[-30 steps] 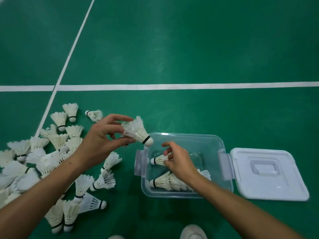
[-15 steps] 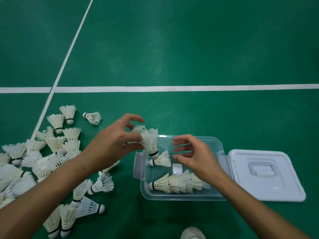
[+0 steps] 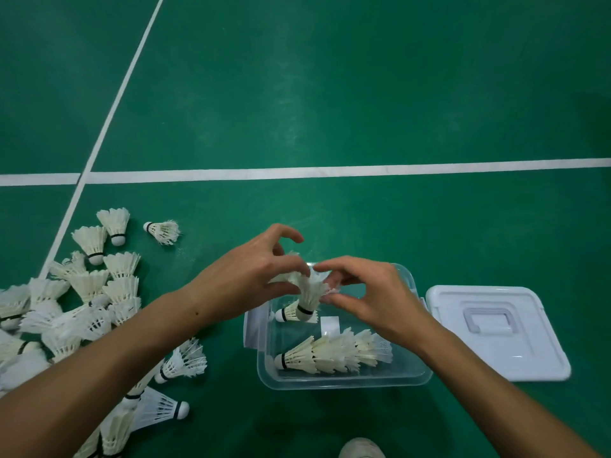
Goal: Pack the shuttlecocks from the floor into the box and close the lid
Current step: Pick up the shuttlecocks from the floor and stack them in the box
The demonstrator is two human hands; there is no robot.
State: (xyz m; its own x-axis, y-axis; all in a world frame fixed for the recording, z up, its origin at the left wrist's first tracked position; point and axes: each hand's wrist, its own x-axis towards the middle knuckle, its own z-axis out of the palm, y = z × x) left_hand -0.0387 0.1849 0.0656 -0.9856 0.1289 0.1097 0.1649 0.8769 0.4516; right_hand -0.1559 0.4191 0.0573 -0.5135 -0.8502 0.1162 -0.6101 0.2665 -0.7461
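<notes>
Nearest me, a shoe toe (image 3: 361, 448) at the bottom edge of the floor (image 3: 330, 94). Just beyond it, the clear box (image 3: 344, 380): a nested row of shuttlecocks (image 3: 334, 353) lies along its near wall, one loose shuttlecock (image 3: 288, 314) by its far-left corner.

Above the box's far half, both hands meet on one held shuttlecock (image 3: 308, 292), cork down. My left hand (image 3: 244, 282) pinches the feather skirt, fingers curled round it; my right hand (image 3: 377, 295) has thumb and forefinger curled at the skirt's other side. I judge both grip it, though the right's contact is partly hidden.

Risks, as I read them: two hands squeezing one skirt could crush or splay feathers; dropped cork-first, it may land on the loose one rather than nest, wasting room. The big pile (image 3: 72, 302) left of the box looks like more than loose stacking would fit, so the lid (image 3: 499, 332), lying on the floor touching the box's right side, might not seat.

Writing: none legible; a pale label (image 3: 330, 325) on the box's bottom is unreadable.
</notes>
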